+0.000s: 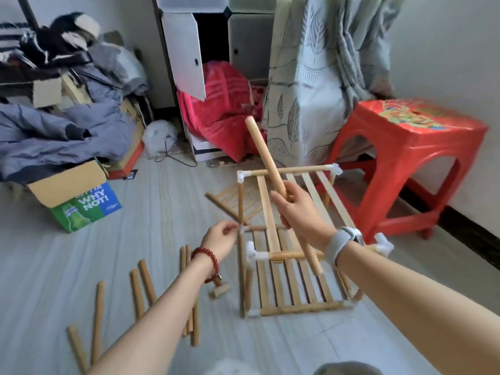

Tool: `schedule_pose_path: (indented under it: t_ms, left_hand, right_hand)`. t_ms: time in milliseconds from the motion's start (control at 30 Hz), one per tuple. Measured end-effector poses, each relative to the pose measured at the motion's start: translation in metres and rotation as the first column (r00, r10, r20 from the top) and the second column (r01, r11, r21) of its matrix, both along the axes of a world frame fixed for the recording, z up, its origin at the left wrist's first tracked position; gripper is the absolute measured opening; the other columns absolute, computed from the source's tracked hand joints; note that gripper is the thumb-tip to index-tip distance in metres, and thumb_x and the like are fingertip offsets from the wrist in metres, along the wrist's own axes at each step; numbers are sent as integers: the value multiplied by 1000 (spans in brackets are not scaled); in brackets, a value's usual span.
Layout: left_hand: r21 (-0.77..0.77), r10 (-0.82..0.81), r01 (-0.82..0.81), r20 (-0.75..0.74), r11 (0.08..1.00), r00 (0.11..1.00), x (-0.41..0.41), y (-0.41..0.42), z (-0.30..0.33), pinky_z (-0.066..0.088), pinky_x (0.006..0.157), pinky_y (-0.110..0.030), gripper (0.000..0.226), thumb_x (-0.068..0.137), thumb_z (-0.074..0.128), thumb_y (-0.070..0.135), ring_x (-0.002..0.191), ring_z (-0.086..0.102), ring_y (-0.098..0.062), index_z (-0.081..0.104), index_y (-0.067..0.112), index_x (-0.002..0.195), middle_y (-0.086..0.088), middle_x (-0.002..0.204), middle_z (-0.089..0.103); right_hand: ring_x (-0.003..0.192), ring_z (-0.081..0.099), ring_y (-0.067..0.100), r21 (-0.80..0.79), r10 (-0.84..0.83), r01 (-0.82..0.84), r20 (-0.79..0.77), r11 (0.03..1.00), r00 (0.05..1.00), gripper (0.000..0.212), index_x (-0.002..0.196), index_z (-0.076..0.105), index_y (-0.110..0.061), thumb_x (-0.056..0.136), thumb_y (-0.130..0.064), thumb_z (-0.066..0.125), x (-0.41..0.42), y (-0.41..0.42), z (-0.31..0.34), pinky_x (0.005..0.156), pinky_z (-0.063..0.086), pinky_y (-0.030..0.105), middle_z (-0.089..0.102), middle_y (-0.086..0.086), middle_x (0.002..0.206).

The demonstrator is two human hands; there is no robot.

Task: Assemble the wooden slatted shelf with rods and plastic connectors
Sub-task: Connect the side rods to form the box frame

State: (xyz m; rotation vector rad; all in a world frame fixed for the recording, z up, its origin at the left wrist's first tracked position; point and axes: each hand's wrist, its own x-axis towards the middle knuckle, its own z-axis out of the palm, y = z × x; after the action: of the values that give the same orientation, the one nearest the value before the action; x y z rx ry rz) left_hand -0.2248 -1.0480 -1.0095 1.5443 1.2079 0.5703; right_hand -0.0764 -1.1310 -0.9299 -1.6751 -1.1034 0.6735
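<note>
The wooden slatted shelf (pixel 292 239) stands half-built on the pale floor (pixel 135 266), just in front of the red plastic stool (pixel 411 163), with two slatted tiers joined by rods and white plastic connectors (pixel 253 251) at the corners. It lies directly beneath and between the two hands. The right hand (pixel 300 209), a grey watch (pixel 343 243) on its wrist, hovers over the upper tier and is closed around a long wooden rod (pixel 266 155), which slants from beside the watch up and away toward the red blanket (pixel 219 109). The left hand (pixel 220 238), with a red bead bracelet (pixel 207 259) at the wrist, reaches the shelf's left side; its fingertips are pinched together at a joint where several rods meet, though the blur hides whether a connector sits there. Loose rods (pixel 143 288) lie scattered on the floor below the left forearm, near a green and blue cardboard box (pixel 81 201).
</note>
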Motion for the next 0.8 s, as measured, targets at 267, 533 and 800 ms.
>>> schedule_pose_path:
  t_ms: [267,533,800]
  left_hand:
    - [-34,-260,266,-355,964,898,36,-33,-18,35,106,-37,66,91,61,25,133,39,-26,28,19,147,-9,148,35]
    - [-214,-587,552,-163,806,793,63,-60,-21,58,78,-31,11,91,61,20,81,69,-19,61,14,99,-8,99,64]
    - [275,-135,359,-596,892,792,57,12,-44,41,99,-37,33,95,48,24,122,46,-26,52,17,127,-7,134,45]
  right_hand:
    - [62,52,14,-324,-30,126,285,938,958,9,97,51,-17,90,-13,49,77,-74,-53,54,41,24,52,-1,74]
    - [62,51,13,-404,29,208,508,891,861,9,95,49,-17,93,-24,44,69,-66,-69,53,39,26,51,-4,72]
    - [85,53,17,-489,150,311,697,815,702,41,112,46,-21,90,-56,47,50,-38,-107,66,47,29,52,0,102]
